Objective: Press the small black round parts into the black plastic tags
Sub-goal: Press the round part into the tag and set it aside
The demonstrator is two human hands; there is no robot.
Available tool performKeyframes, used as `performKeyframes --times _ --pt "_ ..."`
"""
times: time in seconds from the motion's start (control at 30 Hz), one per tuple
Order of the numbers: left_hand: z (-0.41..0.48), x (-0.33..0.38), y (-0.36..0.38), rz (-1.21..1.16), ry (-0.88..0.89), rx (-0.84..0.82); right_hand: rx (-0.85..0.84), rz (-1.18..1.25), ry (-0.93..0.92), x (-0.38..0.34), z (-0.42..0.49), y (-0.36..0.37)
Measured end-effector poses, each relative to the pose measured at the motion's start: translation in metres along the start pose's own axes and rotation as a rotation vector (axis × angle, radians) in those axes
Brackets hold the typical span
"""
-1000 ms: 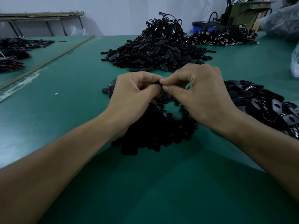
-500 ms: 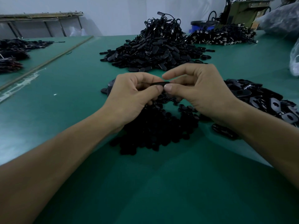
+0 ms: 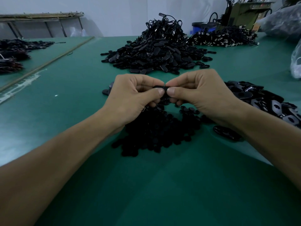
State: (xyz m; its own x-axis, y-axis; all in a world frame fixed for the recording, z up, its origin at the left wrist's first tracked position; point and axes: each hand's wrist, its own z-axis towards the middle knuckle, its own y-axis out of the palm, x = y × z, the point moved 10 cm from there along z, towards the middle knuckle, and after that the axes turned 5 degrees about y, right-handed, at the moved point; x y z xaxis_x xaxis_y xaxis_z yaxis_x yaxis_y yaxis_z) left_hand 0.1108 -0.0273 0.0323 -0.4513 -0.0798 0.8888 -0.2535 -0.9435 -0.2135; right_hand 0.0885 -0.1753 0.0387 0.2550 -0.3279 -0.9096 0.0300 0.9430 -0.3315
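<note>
We bring both hands together at the centre of the frame, the bare forearms coming in from the lower left and lower right corners. The left hand [image 3: 132, 97] and right hand [image 3: 203, 95] each pinch the same black plastic tag [image 3: 163, 88]. Each grip is closed on it, thumb on the near face and forefinger behind. The two thumb tips sit side by side, almost touching, with the nails turned toward us. The remaining fingers curl under the tag, knuckles raised. The tag is held level, off the table, just above the heap of small black round parts [image 3: 156, 132]. Our thumbs hide whether a round part sits in the tag.

That heap lies on the green table [image 3: 162, 185] below and between the wrists. A spread of loose tags [image 3: 268, 101] lies at centre right, beside the right forearm. A tall mound of black pieces [image 3: 156, 51] stands at upper centre, and another dark pile [image 3: 224, 38] is at upper right. Behind that pile is an olive-green machine [image 3: 244, 13]; any marks on it are too blurred to read.
</note>
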Motion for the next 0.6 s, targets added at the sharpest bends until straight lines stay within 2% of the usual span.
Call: performKeyframes --times 0.2,0.6 --pt "0.000 0.001 0.001 -0.011 -0.002 -0.008 0.025 0.031 -0.007 0.000 0.000 -0.003" --pt "0.002 0.008 -0.003 0.045 0.065 0.024 0.108 -0.191 -0.035 -0.011 0.001 -0.006"
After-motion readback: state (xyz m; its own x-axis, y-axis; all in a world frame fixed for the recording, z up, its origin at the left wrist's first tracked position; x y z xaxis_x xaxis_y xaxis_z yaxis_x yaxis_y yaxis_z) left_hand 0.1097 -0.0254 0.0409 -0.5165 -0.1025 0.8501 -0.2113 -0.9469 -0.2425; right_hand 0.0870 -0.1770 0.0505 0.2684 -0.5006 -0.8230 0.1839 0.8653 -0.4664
